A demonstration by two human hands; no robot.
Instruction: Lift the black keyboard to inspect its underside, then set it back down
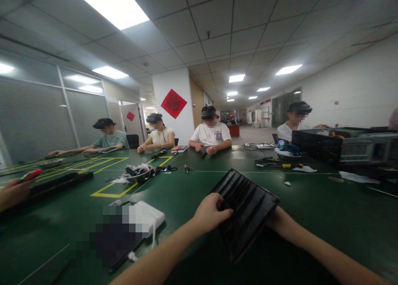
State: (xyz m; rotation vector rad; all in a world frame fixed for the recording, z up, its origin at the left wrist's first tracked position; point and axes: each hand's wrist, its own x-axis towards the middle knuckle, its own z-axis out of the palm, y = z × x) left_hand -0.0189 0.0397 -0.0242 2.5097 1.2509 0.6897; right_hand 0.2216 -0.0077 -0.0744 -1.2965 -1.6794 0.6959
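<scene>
Your left hand [209, 214] is curled over the near left edge of the black ribbed panel [245, 208], fingers folded onto its upper face and thumb tucked under, so it has a firm hold of it. Your right hand [275, 219] is mostly hidden behind the panel's right edge; it touches that edge and seems to carry it from below, but you cannot tell how far its fingers are closed. The panel is tilted, its far corner raised toward the middle of the green table [311, 202] and its near corner dipping toward your edge of the table.

Just left of your left forearm, near the table's near edge, lies a white box [146, 216] with a white cable beside it, touching a blurred-out dark patch. Further out, toward the middle of the table, a yellow taped rectangle [113, 189] marks the surface, and a metal bowl [138, 175] with small parts stands just beyond it. At the left edge another person's hand [14, 191] holds a red-tipped tool [31, 175] beside a long black bar [52, 185]. Along the right edge stands a black open computer case [342, 148], with a yellow-handled screwdriver [287, 166] lying near it. Four people sit along the far edge, each with their hands on the table
</scene>
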